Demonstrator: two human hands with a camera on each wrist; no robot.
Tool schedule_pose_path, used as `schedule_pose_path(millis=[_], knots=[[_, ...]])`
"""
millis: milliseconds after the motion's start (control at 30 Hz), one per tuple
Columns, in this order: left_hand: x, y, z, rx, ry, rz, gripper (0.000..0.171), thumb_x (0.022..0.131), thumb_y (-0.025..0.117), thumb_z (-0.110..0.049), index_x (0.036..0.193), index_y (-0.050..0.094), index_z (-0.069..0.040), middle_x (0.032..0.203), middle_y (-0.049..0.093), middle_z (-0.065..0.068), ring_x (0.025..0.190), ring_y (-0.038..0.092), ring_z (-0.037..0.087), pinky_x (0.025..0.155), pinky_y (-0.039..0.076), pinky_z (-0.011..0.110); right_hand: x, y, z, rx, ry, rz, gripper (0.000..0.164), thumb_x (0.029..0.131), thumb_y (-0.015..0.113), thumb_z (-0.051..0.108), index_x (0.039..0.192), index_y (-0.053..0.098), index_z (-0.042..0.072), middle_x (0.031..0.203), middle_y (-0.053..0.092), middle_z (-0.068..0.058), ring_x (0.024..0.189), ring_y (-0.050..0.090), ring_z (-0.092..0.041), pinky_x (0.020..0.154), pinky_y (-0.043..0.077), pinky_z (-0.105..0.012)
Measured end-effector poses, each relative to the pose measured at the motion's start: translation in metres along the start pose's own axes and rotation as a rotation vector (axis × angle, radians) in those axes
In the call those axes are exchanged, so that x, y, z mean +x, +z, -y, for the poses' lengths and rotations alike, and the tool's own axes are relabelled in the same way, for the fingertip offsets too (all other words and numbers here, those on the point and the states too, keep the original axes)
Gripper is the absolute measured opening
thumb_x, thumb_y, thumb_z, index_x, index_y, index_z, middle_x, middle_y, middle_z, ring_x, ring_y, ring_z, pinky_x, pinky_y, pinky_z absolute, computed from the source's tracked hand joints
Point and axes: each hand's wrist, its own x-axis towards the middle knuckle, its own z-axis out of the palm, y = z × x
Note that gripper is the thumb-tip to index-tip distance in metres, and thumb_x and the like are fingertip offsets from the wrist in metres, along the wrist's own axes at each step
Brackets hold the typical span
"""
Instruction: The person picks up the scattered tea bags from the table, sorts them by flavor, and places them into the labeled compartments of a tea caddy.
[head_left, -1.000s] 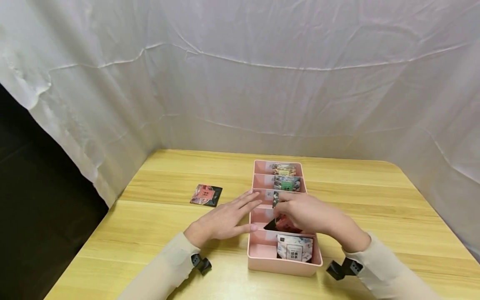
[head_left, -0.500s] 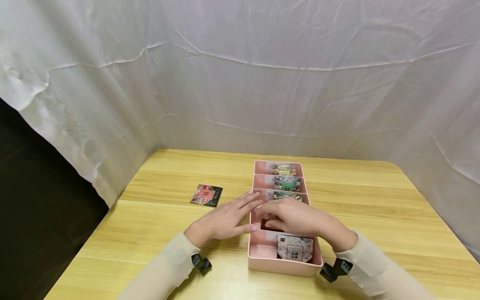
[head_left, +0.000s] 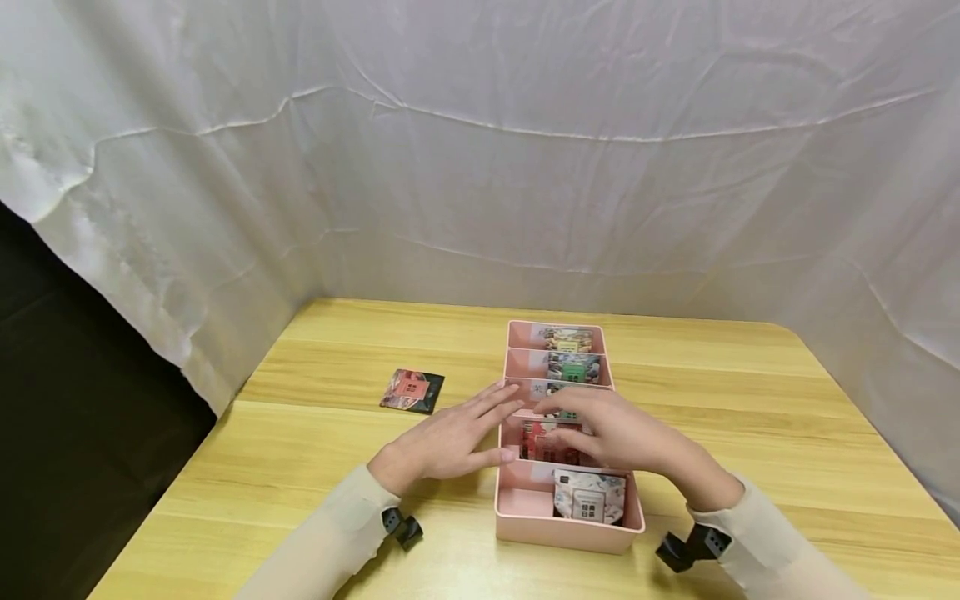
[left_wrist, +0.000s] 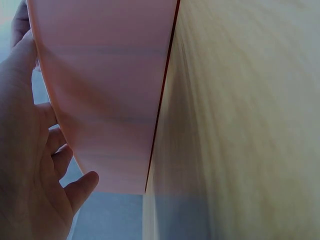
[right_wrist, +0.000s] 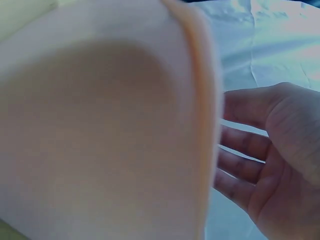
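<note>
A pink divided box [head_left: 570, 531] stands on the table, its compartments in a row running away from me. My left hand [head_left: 455, 439] rests against the left rim with its fingers spread; the left wrist view shows the fingertips along the top edge of the pink wall [left_wrist: 107, 95]. Over the second compartment from the front hovers my right hand [head_left: 626, 431], fingers loosely bent and apart. Under its thumb a red sachet [head_left: 536, 442] lies in that compartment, its right part hidden by the hand. In the right wrist view the box wall [right_wrist: 100, 150] hides the fingertips.
A white sachet [head_left: 590, 497] sits in the front compartment. Green-labelled sachets [head_left: 574, 369] and a yellow-labelled sachet [head_left: 568, 340] are in the farther ones. Another red and black sachet [head_left: 412, 391] lies on the table left of the box. White cloth [head_left: 525, 208] hangs behind.
The red sachet has shifted to the left inside its compartment and lies flatter. My right hand went left with it, then drew back right off it. The left hand has stayed put.
</note>
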Motion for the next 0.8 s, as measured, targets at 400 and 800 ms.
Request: schedule_pose_path(millis=[400,800], knots=[[0.0,-0.001,0.0,-0.001,0.006,-0.008,0.076,0.1,0.029,-0.064,0.158,0.016,-0.017,0.165,0.001,0.0,0.149,0.004,0.019,0.116,0.026,0.042,-0.027,-0.001,-0.021,0.048,0.195,-0.15,0.037,0.096,0.066,0.03,0.129,0.062,0.014,0.122,0.065,-0.001,0.103,0.062,-0.02,0.088,0.053,-0.045],[0.0,0.0,0.0,0.009,0.005,-0.006,0.078,0.099,0.028,-0.065,0.159,0.013,-0.016,0.165,0.002,0.001,0.149,0.004,0.019,0.117,0.024,0.04,-0.048,0.011,-0.048,-0.052,0.194,-0.159,0.065,0.093,0.066,0.039,0.146,0.045,0.01,0.148,0.043,-0.018,0.135,0.039,-0.041,0.107,0.033,-0.062]])
